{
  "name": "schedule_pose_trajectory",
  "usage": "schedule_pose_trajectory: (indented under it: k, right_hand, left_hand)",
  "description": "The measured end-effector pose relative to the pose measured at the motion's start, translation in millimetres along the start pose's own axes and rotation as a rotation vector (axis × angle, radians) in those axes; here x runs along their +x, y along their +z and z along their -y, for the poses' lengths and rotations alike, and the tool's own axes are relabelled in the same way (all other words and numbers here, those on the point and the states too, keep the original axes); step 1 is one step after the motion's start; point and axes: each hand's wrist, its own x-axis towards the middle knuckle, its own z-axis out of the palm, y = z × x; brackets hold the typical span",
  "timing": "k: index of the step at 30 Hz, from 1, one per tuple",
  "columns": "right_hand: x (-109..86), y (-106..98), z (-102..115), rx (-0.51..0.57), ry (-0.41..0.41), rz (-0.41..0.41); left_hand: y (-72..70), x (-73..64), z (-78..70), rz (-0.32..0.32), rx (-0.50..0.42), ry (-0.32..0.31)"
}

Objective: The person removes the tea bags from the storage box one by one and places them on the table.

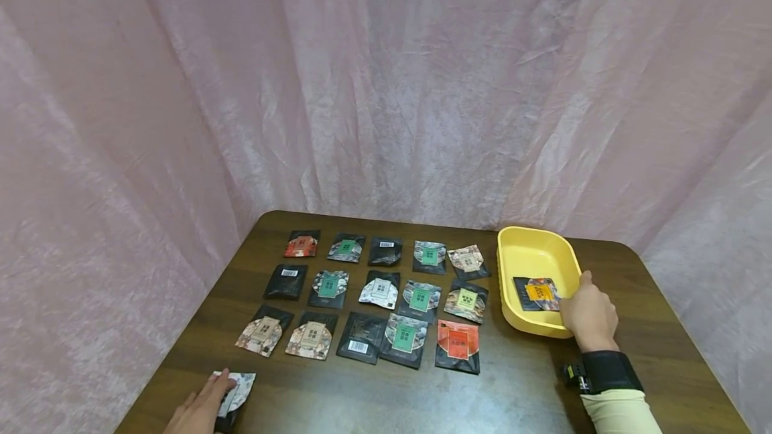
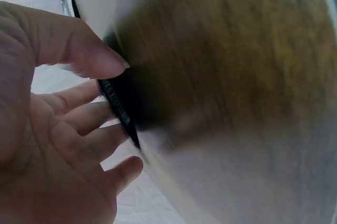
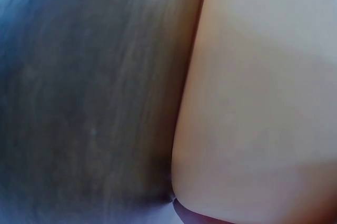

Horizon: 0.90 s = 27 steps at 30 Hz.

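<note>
At the table's near left, my left hand (image 1: 202,407) pinches a black-and-white sachet (image 1: 240,394) between thumb and fingers. The left wrist view shows the dark edge of this sachet (image 2: 120,105) between the thumb and the spread fingers. My right hand (image 1: 590,313) grips the right rim of a yellow plastic tub (image 1: 533,243), its fingertips partly hidden. Inside the tub, close to that hand, lies a dark sachet with an orange label (image 1: 539,293). The right wrist view holds only a blurred close-up of skin and the table.
Several sachets lie in three rows on the brown wooden table (image 1: 338,397), among them a red one (image 1: 457,345), a green-labelled one (image 1: 404,340) and a black one (image 1: 286,282) turned barcode up. A pink curtain (image 1: 386,86) hangs behind the table.
</note>
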Motion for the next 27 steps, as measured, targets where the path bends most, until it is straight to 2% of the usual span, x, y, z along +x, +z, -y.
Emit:
schedule_pose_trajectory:
  k: [4,8,10,13,17,19,23,27]
  right_hand:
    - [0.4,0,2,-0.006,0.008,0.007]
    - [-0.1,0,3,-0.007,0.011,0.006]
    - [-0.5,1,2,-0.004,0.009,0.006]
    - [-0.8,1,2,-0.006,0.007,0.001]
    - [-1.0,0,1,-0.011,0.0,-0.006]
    - [-1.1,0,1,-0.013,-0.003,-0.004]
    - [-2.0,0,1,-0.013,-0.004,-0.001]
    - [-3.1,0,1,-0.008,-0.01,0.006]
  left_hand:
    - [1.7,-1.7,-2.8,-0.004,0.027,-0.022]
    - [1.6,-5.3,-8.7,-0.055,0.064,0.02]
    - [-1.3,-6.1,-15.2,-0.087,0.069,0.046]
    - [-11.7,-3.2,-32.9,-0.071,0.022,0.078]
    - [-33.2,5.5,-70.1,-0.027,-0.032,0.111]
    - [-43.2,9.1,-92.2,-0.05,-0.027,0.158]
    - [-60.8,20.7,-142.2,-0.043,-0.029,0.306]
    - [-68.5,44.9,-194.3,0.027,-0.028,0.474]
